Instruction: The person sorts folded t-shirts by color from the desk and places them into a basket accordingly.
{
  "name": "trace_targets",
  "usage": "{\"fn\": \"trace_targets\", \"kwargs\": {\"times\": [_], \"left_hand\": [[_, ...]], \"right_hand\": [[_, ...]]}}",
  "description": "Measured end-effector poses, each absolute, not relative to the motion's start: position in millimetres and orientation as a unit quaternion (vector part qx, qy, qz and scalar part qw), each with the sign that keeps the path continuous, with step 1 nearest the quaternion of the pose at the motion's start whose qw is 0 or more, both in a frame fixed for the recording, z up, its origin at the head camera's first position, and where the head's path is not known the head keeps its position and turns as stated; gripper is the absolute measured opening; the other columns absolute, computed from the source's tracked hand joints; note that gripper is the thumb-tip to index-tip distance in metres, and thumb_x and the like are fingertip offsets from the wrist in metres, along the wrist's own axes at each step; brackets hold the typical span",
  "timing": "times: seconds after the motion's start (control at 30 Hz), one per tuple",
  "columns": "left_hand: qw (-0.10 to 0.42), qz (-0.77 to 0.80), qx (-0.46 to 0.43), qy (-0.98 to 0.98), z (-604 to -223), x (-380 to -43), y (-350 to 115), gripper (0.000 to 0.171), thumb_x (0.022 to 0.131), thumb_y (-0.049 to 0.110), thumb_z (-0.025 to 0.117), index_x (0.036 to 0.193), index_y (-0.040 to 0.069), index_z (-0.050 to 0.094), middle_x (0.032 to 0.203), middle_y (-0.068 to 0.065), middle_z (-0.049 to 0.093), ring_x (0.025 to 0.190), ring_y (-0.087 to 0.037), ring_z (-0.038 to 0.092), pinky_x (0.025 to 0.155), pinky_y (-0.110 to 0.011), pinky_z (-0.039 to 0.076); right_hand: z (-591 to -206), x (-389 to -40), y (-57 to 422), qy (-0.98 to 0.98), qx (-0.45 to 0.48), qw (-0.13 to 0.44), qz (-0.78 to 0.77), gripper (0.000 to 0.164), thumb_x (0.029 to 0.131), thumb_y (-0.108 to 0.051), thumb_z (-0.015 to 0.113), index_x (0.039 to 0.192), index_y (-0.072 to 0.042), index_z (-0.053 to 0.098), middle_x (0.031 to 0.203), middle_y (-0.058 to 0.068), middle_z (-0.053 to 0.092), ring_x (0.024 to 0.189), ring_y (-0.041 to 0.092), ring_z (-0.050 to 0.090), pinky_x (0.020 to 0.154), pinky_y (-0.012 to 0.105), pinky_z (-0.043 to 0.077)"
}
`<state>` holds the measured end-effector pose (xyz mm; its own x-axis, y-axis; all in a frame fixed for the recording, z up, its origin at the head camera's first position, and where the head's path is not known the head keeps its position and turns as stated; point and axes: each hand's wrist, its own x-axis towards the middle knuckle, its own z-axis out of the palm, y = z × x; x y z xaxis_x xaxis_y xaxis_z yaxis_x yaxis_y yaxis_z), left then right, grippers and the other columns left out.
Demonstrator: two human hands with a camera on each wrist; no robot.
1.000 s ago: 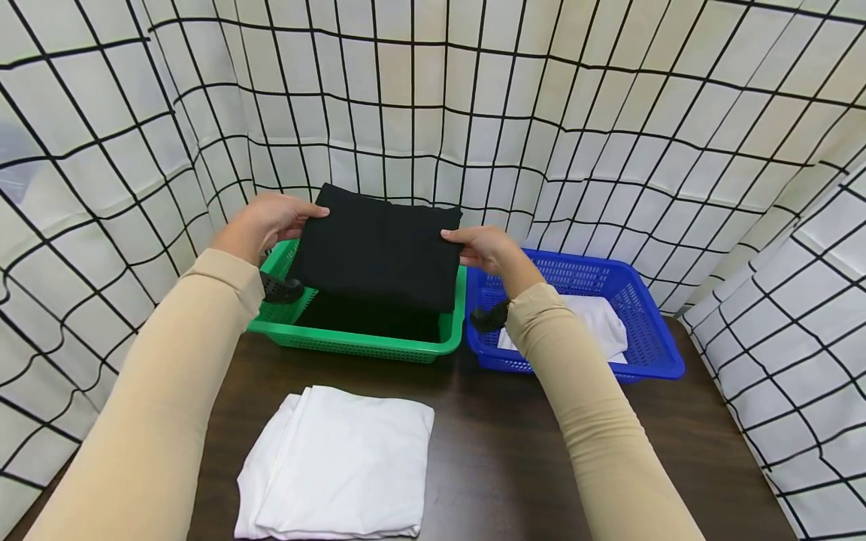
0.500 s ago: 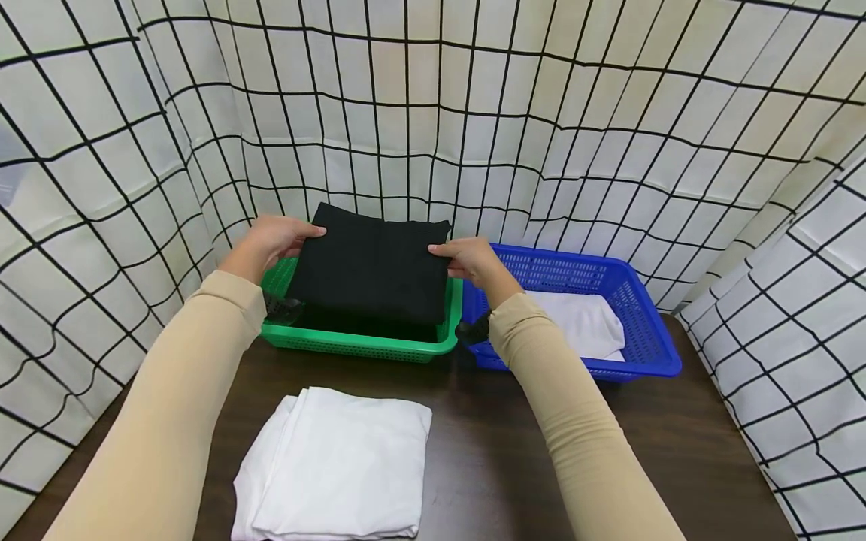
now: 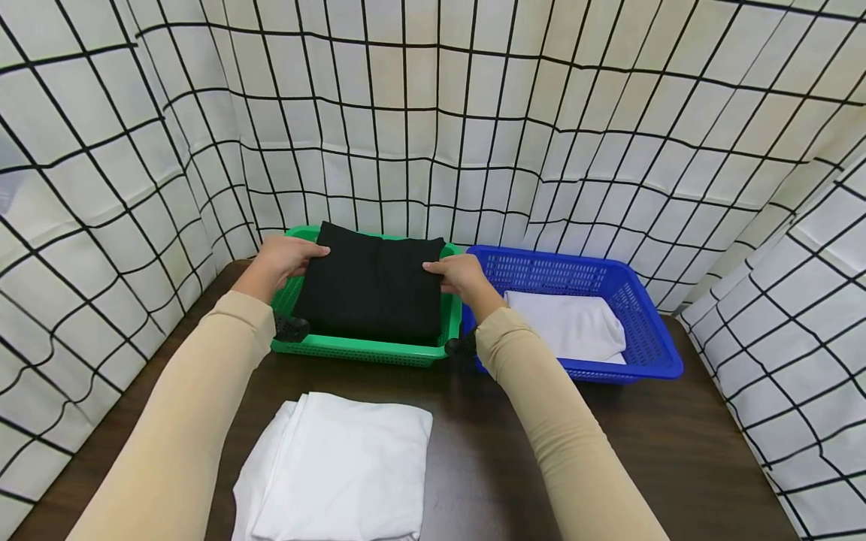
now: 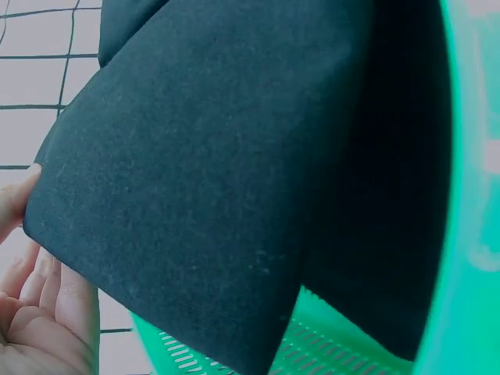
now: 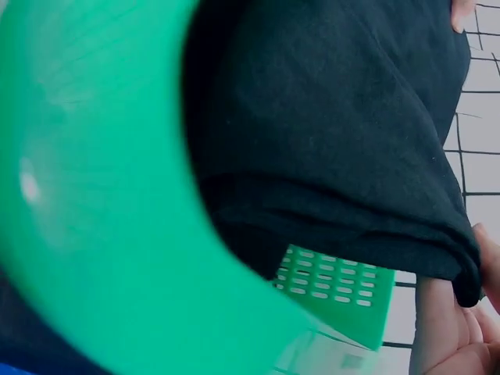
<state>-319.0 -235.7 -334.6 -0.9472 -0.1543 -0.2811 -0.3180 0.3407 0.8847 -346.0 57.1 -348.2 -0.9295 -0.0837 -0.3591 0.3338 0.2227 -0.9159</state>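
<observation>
A folded black cloth is tilted inside the green basket, its far edge raised. My left hand pinches the cloth's far left corner, thumb on top and fingers beneath. The far right corner is held the same way by my right hand. Close up in the left wrist view, the cloth hangs smooth above the slotted basket floor, and more black fabric lies in shadow below it. Stacked fold layers of the cloth show along its side in the right wrist view.
A folded white cloth lies on the dark wooden table nearest me. To the right, a blue basket contains another white cloth. White curtain behind black wire grid walls in the back and both sides.
Both hands have lowered the black cloth into the green basket, so more of the basket's back rim shows. The right hand has shifted slightly left. The white cloths stay put.
</observation>
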Motion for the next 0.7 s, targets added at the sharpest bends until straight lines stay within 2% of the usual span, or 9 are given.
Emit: {"fn": "trace_targets", "kwargs": {"times": [0.07, 0.13, 0.2, 0.43, 0.7], "left_hand": [[0.079, 0.552, -0.140, 0.818, -338, -318, -234, 0.060, 0.095, 0.034, 0.066, 0.143, 0.001, 0.050, 0.119, -0.005, 0.065, 0.115, -0.024, 0.061, 0.111, -0.043, 0.045], [0.086, 0.550, -0.130, 0.820, -342, -318, -233, 0.061, 0.097, 0.032, 0.063, 0.146, 0.000, 0.046, 0.140, -0.015, 0.056, 0.130, -0.032, 0.053, 0.114, -0.044, 0.043], [0.090, 0.552, -0.125, 0.820, -345, -317, -232, 0.062, 0.099, 0.031, 0.061, 0.149, 0.001, 0.042, 0.151, -0.020, 0.046, 0.138, -0.035, 0.047, 0.115, -0.044, 0.041], [0.089, 0.543, -0.110, 0.828, -354, -314, -228, 0.065, 0.100, 0.027, 0.059, 0.153, 0.000, 0.033, 0.158, -0.023, 0.034, 0.143, -0.040, 0.040, 0.117, -0.047, 0.038], [0.077, 0.540, -0.108, 0.831, -361, -311, -228, 0.062, 0.100, 0.025, 0.060, 0.151, -0.002, 0.037, 0.159, -0.023, 0.033, 0.143, -0.040, 0.039, 0.116, -0.047, 0.040]], "right_hand": [[-352, -345, 57, 0.763, 0.082, 0.171, -0.618, 0.053, 0.092, -0.018, 0.073, 0.139, -0.001, 0.056, 0.133, 0.016, 0.064, 0.118, 0.029, 0.066, 0.100, 0.038, 0.055], [-356, -344, 56, 0.764, 0.080, 0.173, -0.617, 0.055, 0.092, -0.017, 0.072, 0.141, -0.001, 0.053, 0.135, 0.017, 0.063, 0.120, 0.030, 0.065, 0.101, 0.039, 0.054], [-359, -344, 56, 0.766, 0.079, 0.178, -0.612, 0.057, 0.093, -0.017, 0.071, 0.143, -0.001, 0.050, 0.136, 0.017, 0.062, 0.121, 0.030, 0.065, 0.101, 0.039, 0.054], [-369, -343, 54, 0.769, 0.082, 0.185, -0.607, 0.054, 0.094, -0.014, 0.069, 0.142, 0.001, 0.051, 0.132, 0.019, 0.065, 0.119, 0.030, 0.066, 0.099, 0.039, 0.055], [-368, -339, 49, 0.825, 0.025, 0.195, -0.530, 0.060, 0.096, -0.016, 0.066, 0.150, -0.003, 0.042, 0.152, 0.017, 0.047, 0.130, 0.033, 0.057, 0.107, 0.042, 0.049]]}}
